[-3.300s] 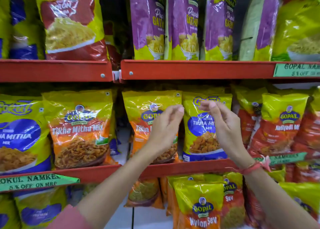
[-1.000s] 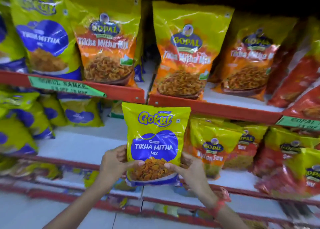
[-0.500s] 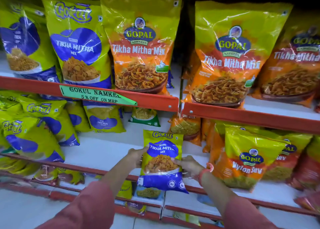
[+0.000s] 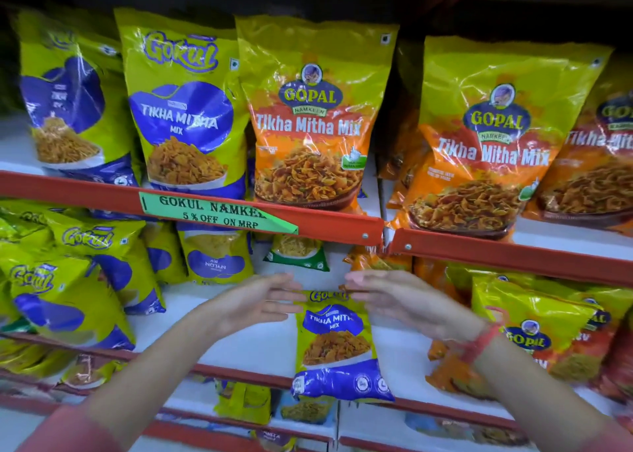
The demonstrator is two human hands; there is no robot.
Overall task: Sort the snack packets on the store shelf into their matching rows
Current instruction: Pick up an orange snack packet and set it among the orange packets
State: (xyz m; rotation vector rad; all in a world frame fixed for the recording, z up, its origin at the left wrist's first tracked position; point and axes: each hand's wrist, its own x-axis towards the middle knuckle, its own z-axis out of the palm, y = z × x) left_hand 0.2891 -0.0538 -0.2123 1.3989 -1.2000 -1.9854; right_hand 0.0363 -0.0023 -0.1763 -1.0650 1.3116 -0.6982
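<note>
A small Gokul Tikha Mitha Mix packet [image 4: 334,335], yellow-green and blue, stands on the white lower shelf [image 4: 246,345], its bottom hanging over the red front rail. My left hand [image 4: 253,304] and my right hand [image 4: 404,301] meet at its top edge, fingertips pinching the two upper corners. On the shelf above stand a large Gokul Tikha Mitha packet [image 4: 185,116] and orange Gopal Tikha Mitha Mix packets [image 4: 308,119].
Gokul packets [image 4: 68,290] crowd the lower shelf's left side and Gopal packets [image 4: 534,331] its right. A small green packet [image 4: 296,253] lies at the back. A green price label [image 4: 215,212] is stuck on the red upper rail [image 4: 325,225].
The packet came off the upper shelf and was lowered onto the lower shelf. My hands slid from its sides up to its top corners.
</note>
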